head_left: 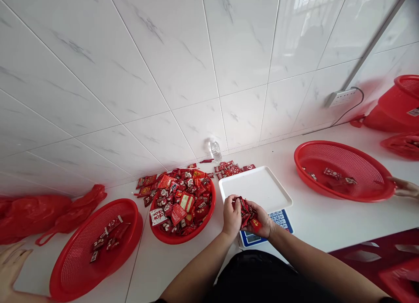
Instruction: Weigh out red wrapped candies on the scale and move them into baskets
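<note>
Left hand [231,216] and right hand [262,219] cup red packets [246,212] (partly hidden, seemingly several) near the white tray [257,186].

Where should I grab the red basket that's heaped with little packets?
Probably on opposite sides of the basket's rim, coming from the front: the rim is round and bare along its near edge, while packets fill the middle and more lie behind it.

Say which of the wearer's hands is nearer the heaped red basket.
Left: the left hand is just right of the heaped basket; the right hand is farther right.
</note>
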`<state>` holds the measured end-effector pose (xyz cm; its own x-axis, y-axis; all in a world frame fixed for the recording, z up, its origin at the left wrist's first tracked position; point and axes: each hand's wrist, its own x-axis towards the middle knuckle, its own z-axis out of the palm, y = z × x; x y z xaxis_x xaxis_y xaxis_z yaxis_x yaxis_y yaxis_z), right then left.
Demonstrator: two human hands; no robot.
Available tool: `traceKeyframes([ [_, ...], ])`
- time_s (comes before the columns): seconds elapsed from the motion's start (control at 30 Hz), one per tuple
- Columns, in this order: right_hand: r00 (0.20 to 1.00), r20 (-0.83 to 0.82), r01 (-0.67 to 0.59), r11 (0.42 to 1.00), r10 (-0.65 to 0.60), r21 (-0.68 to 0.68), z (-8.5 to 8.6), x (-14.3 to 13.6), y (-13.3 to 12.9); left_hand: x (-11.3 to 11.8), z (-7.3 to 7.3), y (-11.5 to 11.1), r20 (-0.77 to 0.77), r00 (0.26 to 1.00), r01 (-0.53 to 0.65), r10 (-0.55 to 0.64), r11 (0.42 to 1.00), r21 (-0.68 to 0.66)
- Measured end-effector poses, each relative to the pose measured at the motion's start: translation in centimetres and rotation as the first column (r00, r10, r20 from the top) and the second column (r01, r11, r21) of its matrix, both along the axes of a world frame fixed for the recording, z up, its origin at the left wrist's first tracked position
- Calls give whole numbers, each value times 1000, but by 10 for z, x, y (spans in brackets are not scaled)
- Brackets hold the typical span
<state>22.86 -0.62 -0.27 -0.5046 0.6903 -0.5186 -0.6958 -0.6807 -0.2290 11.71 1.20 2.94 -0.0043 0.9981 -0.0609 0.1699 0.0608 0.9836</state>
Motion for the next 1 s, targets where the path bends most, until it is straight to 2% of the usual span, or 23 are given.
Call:
traceKeyframes([
  [0.1, 997, -71, -4, 1000, 6, 28, 1, 2, -1, -4, 6, 3, -1, 999, 47, -47, 998, 52],
  [0.27, 992, -129, -11, 999, 18, 52, -1, 7, -9, -7, 9, 2, -14, 992, 129, -128, 991, 35],
  [0.4, 995, -96, -26, 995, 36, 97, -1, 10, -15, -7, 12, 1, 92, 986, 141, -137, 990, -33],
  [0.57, 997, -76, -3, 990, 14, 141, -2, 15, -18, -5, 22, -2, 167, 959, 254, -230, 956, -144],
  [0.7, 996, -80, 38, 983, -24, 178, 0, 23, -18, -7, 24, -5, 214, 940, 300, -264, 941, -158],
  [0.87, 997, -30, 75, 947, -69, 313, 1, 42, -19, -28, 8, -2, 207, 969, 184, -134, 952, -245],
  [1.0, 973, 119, 128, 893, -197, 432, -4, 71, -22, -62, -6, 3, 139, 990, 50, -9, 954, -295],
])
